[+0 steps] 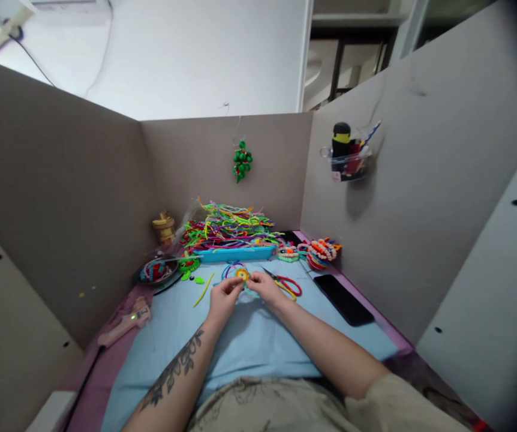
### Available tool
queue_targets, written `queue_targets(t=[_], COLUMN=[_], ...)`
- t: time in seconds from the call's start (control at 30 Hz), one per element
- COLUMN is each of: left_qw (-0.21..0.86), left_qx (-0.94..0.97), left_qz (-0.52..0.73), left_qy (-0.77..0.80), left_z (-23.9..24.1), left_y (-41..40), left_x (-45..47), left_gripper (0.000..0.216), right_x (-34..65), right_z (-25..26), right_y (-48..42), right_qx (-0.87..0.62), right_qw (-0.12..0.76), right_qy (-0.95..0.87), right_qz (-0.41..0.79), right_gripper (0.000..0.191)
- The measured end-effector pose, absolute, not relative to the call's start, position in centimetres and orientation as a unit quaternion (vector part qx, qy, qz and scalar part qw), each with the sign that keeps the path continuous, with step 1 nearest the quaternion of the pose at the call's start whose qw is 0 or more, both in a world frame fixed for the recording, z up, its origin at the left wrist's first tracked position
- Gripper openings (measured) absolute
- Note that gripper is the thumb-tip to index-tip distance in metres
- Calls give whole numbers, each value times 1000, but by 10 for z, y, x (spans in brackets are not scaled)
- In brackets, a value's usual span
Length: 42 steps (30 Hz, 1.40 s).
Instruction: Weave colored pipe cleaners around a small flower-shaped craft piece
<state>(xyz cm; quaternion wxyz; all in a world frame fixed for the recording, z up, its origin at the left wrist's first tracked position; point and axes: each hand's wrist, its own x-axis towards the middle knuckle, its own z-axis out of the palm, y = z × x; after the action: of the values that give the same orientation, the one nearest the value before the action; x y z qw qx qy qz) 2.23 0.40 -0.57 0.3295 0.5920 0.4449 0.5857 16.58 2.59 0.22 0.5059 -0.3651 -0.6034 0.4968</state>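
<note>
Here we are, both hands up over the blue cloth (173, 345), and everything is happening at the fingertips! The left hand (225, 294) has its thumb and fingers drawn together, clamped on the near left edge of an orange-and-yellow pipe-cleaner ring (242, 275); the right hand (262, 289) pinches the same piece from the other side. So the ring sits right between them, pale centre showing, just in front of the blue tray (236, 255) of heaped pipe cleaners (227, 227).

A teal strand (253, 294) shows below the fingers; whether it's joined to the ring, I can't tell from here. My read: this is a shaping or fastening step, two-handed and delicate. The next move, I'd judge, calls for one hand steadying the ring while the other works the strand, with a light pinch so the fuzzy loops don't flatten.

Scissors (292, 285) lie just beside the right hand, untouched. A yellow pipe-cleaner length (203, 290) lies loose to the left, and the pink glue gun (126, 323) rests farther off, its green light glowing.
</note>
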Motion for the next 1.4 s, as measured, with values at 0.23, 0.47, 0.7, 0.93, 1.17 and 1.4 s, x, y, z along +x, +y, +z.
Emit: queue_targets(t=[0.23, 0.47, 0.7, 0.93, 1.17, 1.4], left_qw=[329, 306, 356, 399, 389, 413], left_qx=[517, 523, 548, 504, 517, 540], left_qz=[640, 649, 604, 632, 640, 600], left_qy=[463, 460, 456, 433, 414, 423], left_z=[0, -3, 1, -5, -8, -5], left_y=[7, 10, 6, 14, 16, 12], left_x=[17, 13, 21, 15, 15, 18], left_gripper=[29, 26, 21, 25, 27, 28], right_x=[167, 161, 182, 189, 182, 180], right_z=[2, 3, 12, 2, 4, 11], right_y=[19, 7, 21, 38, 32, 26], right_qx=[-363, -338, -369, -392, -339, -360], right_qw=[541, 526, 580, 608, 524, 547], right_qy=[-669, -747, -717, -627, -636, -628], right_qz=[357, 224, 115, 288, 454, 422], right_gripper=[30, 12, 17, 31, 24, 23])
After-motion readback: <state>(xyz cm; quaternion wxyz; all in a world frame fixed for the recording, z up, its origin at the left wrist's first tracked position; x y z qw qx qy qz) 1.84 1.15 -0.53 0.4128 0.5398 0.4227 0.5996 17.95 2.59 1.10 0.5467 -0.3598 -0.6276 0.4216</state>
